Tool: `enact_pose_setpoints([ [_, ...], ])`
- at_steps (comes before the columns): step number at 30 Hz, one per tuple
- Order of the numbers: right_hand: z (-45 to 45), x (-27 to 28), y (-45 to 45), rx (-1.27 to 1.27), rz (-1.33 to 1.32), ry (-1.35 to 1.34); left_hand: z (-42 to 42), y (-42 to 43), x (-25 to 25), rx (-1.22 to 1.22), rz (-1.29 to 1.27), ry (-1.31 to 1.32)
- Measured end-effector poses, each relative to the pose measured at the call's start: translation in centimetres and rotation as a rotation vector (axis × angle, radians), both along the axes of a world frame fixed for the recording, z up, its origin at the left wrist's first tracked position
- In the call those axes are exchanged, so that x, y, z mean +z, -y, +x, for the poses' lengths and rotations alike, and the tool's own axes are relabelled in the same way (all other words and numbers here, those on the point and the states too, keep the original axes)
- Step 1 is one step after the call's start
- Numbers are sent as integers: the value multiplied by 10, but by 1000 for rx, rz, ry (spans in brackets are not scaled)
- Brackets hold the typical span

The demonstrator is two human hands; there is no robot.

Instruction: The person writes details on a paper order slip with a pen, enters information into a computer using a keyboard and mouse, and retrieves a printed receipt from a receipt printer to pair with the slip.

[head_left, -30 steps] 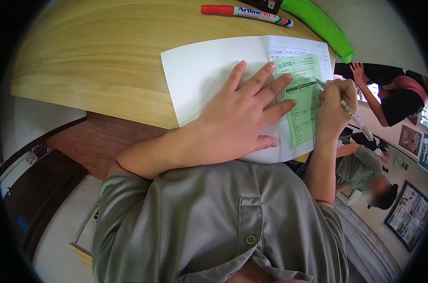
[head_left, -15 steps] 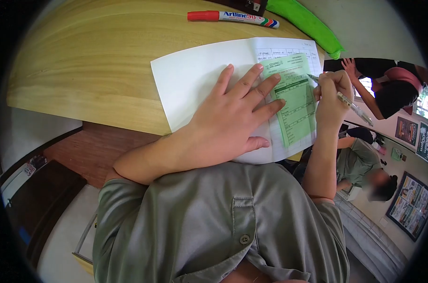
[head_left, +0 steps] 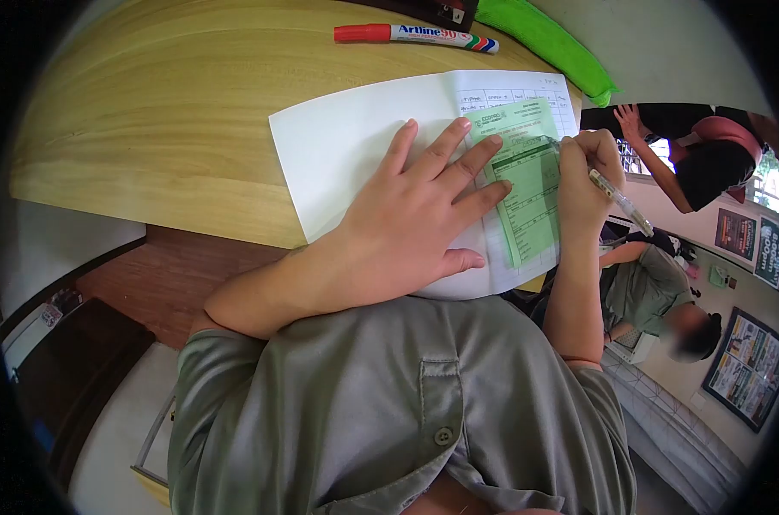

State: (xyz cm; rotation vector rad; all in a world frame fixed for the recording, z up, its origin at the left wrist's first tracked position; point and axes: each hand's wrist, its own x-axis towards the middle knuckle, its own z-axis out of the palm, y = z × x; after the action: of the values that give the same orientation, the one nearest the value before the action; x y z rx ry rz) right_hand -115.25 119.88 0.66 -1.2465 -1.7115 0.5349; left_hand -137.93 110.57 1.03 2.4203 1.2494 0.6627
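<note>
Head view: right hand, fingers pinched around pen; left hand, fingers spread wide; green slip under left fingertips, beside right. Risk: green slip could skew should left pressure ease.

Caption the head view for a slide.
Right hand holding a pen at a green form; left hand spread over the form and white paper.

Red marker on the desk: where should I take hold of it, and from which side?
Take the marker around its middle, probably best from the near side, the writer's own. It lies flat, long and slim, roughly crosswise; bare desk separates it from the white page, while a dark object sits close along its far side.
</note>
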Motion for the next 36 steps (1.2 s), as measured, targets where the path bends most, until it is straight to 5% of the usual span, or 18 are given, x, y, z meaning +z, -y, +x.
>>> enact_pose_setpoints([
  [7,2,-3,-3,-29,39,43,1,-4,-2,2,0,-6],
  [10,-2,-1,-4,-101,-117,-169,2,-6,-3,1,-3,-1],
  [12,-2,-4,-5,-69,34,28,1,-5,-4,3,-7,0],
  [22,-7,-5,-5,-157,-84,-90,-6,-4,-6,6,4,7],
  [25,-3,-5,-5,-77,43,62,-2,-6,-5,2,-2,0],
  [28,-3,-4,-6,-179,-136,-112,-3,-6,-4,0,-3,10],
  [31,4,-7,-9,-109,136,215,-2,-6,-4,-3,-5,10],
  [33,-1,-5,-6,-160,-72,-48,-2,-6,-5,0,-4,9],
  [36,3,-8,-7,-172,-18,-6,-2,-6,-5,-4,-5,9],
])
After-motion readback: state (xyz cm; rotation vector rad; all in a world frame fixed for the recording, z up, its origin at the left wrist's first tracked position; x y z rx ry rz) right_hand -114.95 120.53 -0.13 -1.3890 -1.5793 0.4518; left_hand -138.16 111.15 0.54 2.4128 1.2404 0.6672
